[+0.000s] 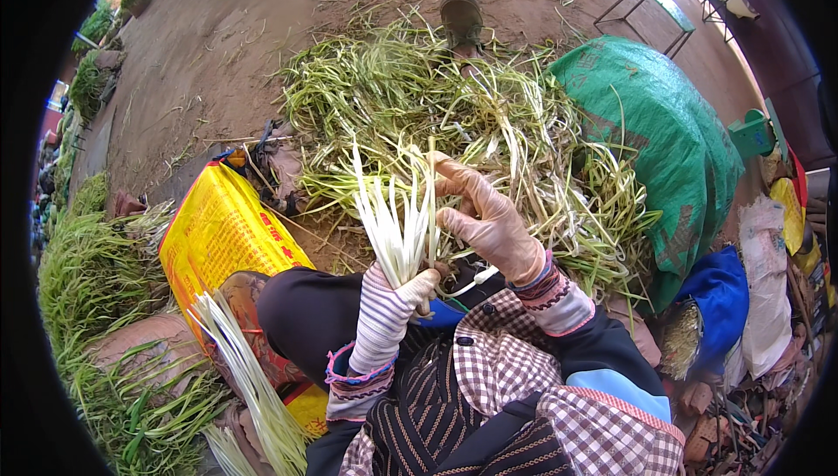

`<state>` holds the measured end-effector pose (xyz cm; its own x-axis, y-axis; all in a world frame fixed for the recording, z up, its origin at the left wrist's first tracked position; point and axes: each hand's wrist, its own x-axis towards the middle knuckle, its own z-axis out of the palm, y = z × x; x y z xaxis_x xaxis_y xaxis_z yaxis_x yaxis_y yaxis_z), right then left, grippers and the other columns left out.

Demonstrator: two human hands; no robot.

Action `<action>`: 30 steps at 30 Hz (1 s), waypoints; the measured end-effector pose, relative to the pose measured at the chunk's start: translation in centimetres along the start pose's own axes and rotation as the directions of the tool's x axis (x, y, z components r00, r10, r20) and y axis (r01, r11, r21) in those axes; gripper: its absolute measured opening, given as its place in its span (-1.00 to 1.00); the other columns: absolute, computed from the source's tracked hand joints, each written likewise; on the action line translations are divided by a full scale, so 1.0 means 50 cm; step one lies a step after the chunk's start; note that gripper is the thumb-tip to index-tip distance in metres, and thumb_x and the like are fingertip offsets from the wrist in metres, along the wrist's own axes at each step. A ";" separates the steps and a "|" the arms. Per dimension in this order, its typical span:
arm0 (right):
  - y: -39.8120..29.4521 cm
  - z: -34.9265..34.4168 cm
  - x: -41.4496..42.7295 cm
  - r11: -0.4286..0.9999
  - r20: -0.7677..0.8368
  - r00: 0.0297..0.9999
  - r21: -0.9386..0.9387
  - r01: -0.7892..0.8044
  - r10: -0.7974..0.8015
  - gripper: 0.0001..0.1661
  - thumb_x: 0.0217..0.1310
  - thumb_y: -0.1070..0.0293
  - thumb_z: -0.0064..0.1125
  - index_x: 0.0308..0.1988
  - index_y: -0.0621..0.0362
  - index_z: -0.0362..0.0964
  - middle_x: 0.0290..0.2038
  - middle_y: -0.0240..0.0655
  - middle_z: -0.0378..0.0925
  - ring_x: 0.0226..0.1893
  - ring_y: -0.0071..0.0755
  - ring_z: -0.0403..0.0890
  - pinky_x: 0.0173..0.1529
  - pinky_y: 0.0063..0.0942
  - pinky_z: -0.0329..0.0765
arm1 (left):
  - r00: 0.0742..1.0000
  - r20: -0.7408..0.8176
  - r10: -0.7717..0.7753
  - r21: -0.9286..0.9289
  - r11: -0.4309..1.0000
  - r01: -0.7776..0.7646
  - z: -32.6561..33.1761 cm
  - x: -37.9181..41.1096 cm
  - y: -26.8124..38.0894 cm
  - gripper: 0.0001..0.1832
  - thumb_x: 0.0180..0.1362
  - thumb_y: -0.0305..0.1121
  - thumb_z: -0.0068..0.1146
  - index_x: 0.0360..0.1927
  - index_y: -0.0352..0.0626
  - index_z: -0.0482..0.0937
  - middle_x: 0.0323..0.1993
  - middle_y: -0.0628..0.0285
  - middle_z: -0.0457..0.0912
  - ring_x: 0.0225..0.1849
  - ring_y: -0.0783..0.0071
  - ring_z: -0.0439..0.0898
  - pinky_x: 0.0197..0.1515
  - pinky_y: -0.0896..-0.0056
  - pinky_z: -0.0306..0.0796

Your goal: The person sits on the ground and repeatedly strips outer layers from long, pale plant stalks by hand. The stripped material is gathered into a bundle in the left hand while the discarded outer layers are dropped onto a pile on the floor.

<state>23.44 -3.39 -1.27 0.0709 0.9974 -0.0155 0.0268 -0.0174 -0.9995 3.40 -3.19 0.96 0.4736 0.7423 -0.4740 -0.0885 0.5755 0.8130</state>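
Note:
My left hand (402, 296), in a striped glove that leaves the fingertips bare, holds an upright fanned bunch of white vegetable stalks (393, 233), which look like blanched chives. My right hand (488, 220) wears a thin translucent glove. Its curved fingers are at a single pale stalk (431, 207) on the bunch's right side; whether they grip it is unclear. Below the hands, a white cord-like piece (483, 275) and a bit of blue show at my lap. Beyond them spreads a heap of discarded green and yellowish leaves (393, 89).
A yellow printed bag (229, 220) stands left of my knee. Longer pale stalks (255, 378) lie beside it, near green bundles (98, 266). At right sit a bulging green woven sack (655, 129) and blue cloth (717, 299). A shoe (461, 21) and small metal-legged table (664, 7) are farther off.

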 end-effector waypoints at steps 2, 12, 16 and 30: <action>-0.008 -0.001 -0.001 0.992 0.018 0.998 -0.110 0.064 -0.063 -0.11 0.24 0.53 0.27 0.47 0.17 0.04 0.20 -0.35 0.47 -0.41 -0.80 0.27 -0.31 -0.74 0.35 | 1.000 0.000 -0.006 0.000 1.000 0.006 -0.001 0.001 0.000 -0.76 0.13 -0.48 0.31 -0.12 -0.32 0.62 -0.47 0.24 0.67 -0.62 0.63 0.51 -0.57 0.65 0.37; -0.023 -0.005 0.005 0.940 0.049 0.957 -0.181 0.291 -0.287 -0.19 0.10 0.68 0.25 0.36 0.17 0.26 0.31 -0.26 0.44 0.01 -0.46 0.64 0.03 -0.53 0.59 | 0.999 0.049 -0.011 -0.027 1.000 0.012 -0.007 0.004 -0.004 -0.75 0.13 -0.45 0.31 -0.14 -0.33 0.61 -0.40 0.18 0.70 -0.61 0.60 0.55 -0.57 0.62 0.43; -0.019 -0.012 0.005 0.809 0.030 0.875 -0.365 0.460 -0.484 -0.37 0.08 0.64 0.29 0.19 0.19 0.45 0.15 -0.24 0.59 -0.07 -0.30 0.70 -0.05 -0.49 0.62 | 0.994 0.089 -0.057 -0.024 0.998 0.060 -0.014 0.006 -0.002 -0.74 0.13 -0.44 0.31 -0.14 -0.35 0.61 -0.41 0.19 0.69 -0.60 0.60 0.55 -0.56 0.61 0.45; -0.020 -0.034 -0.018 0.403 0.200 0.757 -0.747 0.529 -0.622 -0.63 0.09 0.38 0.29 -0.03 0.01 0.59 -0.29 -0.40 0.65 -0.35 -0.26 0.65 -0.30 -0.32 0.55 | 0.998 0.054 -0.021 -0.096 0.995 0.026 -0.010 0.011 -0.008 -0.53 0.14 -0.48 0.27 0.13 -0.30 0.47 -0.32 0.11 0.70 -0.62 0.59 0.53 -0.46 0.56 0.51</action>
<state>25.04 -4.37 -0.23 -0.1621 0.7797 0.6048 0.7930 0.4677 -0.3903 3.24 -2.84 0.20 0.5220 0.7104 -0.4720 -0.1599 0.6251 0.7640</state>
